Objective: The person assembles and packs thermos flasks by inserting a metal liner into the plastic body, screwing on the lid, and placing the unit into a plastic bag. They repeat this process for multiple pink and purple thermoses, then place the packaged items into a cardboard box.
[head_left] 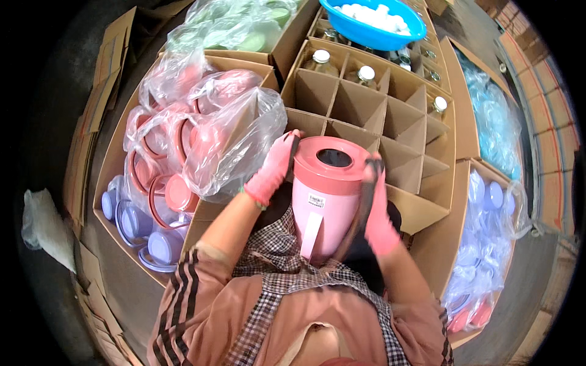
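Observation:
A pale pink plastic jug (323,229) stands upright against my checked apron, its handle toward me and a small printed label above it. On its top sits a darker pink lid (311,148) with a dark round hole in the centre. My left hand (276,165), in a pink glove with a dark palm, is curled at the lid's left edge. The matching glove on my right hand (379,210) is at the lid's right edge, somewhat blurred. Between them, the two hands clasp the lid from both sides; their fingertips are partly hidden.
Ahead is a divided carton (360,100) with several white-capped glass bottles. A blue basin (378,27) of white caps stands behind it. At left, a carton holds bagged pink lids (183,140) and purple lids (165,244). More bagged purple parts (476,244) lie in a right-hand carton.

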Tool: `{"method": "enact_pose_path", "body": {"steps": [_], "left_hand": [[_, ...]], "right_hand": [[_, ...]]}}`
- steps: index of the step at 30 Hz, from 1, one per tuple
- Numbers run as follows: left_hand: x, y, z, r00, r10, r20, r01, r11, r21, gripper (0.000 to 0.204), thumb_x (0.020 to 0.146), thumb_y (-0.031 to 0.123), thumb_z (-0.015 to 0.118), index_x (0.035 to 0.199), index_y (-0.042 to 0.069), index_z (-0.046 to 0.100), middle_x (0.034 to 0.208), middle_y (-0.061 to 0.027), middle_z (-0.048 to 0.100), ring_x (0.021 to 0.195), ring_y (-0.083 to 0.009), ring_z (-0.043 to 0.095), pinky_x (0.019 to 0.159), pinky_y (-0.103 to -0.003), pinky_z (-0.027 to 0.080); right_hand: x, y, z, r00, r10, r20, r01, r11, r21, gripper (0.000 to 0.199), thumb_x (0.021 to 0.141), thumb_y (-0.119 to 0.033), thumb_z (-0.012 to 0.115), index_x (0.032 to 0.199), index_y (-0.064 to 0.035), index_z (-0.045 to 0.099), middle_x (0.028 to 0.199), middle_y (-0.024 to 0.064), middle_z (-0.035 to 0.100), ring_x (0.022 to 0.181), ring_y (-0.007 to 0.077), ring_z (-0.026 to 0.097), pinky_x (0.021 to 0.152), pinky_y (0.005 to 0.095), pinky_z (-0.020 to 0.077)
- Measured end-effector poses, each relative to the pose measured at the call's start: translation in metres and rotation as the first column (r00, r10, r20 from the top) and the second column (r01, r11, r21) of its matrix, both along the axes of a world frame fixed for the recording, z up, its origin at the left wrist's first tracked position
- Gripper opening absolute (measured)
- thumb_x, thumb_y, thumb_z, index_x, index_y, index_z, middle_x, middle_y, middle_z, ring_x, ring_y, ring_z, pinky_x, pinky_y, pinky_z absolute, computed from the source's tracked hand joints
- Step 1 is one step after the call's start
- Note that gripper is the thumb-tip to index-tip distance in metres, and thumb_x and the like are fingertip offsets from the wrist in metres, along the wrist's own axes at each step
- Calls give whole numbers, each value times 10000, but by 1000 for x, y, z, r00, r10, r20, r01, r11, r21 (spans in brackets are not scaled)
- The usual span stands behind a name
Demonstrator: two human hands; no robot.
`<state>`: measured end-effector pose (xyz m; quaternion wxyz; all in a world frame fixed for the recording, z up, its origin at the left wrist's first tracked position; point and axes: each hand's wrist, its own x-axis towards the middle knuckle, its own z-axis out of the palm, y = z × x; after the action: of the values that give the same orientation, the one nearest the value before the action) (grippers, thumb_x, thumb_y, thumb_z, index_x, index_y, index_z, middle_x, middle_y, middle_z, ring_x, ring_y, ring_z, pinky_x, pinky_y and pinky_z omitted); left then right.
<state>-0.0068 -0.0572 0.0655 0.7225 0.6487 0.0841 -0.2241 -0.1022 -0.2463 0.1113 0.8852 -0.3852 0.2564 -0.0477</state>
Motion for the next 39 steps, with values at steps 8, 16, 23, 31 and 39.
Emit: {"method": "enact_pose_path", "body": {"steps": [8, 16, 23, 31, 39], "left_hand": [[-56, -47, 41, 606, 71, 792, -516, 793, 324, 347, 848, 209, 431, 1106, -22, 463, 875, -164, 558, 860, -275, 536, 791, -333, 409], [-9, -10, -19, 961, -195, -194, -91, 441, -893, 340, 870, 305, 454, 1079, 42, 505, 984, -68, 559, 933, -162, 516, 835, -295, 419], [-75, -26, 28, 899, -154, 410, 180, 983, -27, 425, 816, 311, 508, 1088, -16, 508, 999, -93, 577, 941, -143, 505, 843, -279, 384], [-71, -8, 44, 838, -261, 479, 253, 964, 84, 398, 794, 334, 514, 1003, -5, 514, 847, -144, 570, 786, -170, 527, 733, -313, 411], [-67, -1, 38, 841, -115, 529, 96, 993, 63, 394, 755, 292, 591, 986, -24, 545, 856, -170, 603, 815, -195, 588, 713, -309, 441]], "right_hand": [[38, -31, -3, 972, 231, 35, -228, 971, -66, 414, 843, -393, 475, 1014, -18, 509, 846, 51, 544, 781, 148, 520, 761, 266, 410], [10, -43, -3, 920, 392, 26, -259, 655, -709, 361, 879, -288, 447, 1111, -14, 482, 1001, 68, 498, 935, 179, 460, 865, 289, 357], [-2, -35, 115, 328, 812, -482, -130, -466, -875, 186, 650, -49, 617, 801, -5, 518, 823, 161, 544, 762, 363, 519, 645, 385, 442], [28, 2, 99, 354, 552, -755, -647, -438, -624, 198, 760, -181, 559, 687, -3, 513, 630, 109, 561, 521, 249, 529, 518, 363, 440], [46, -18, 115, -178, 733, -657, 516, -498, -696, 188, 624, -155, 519, 787, -64, 538, 885, 90, 511, 878, 290, 486, 691, 343, 441]]}}
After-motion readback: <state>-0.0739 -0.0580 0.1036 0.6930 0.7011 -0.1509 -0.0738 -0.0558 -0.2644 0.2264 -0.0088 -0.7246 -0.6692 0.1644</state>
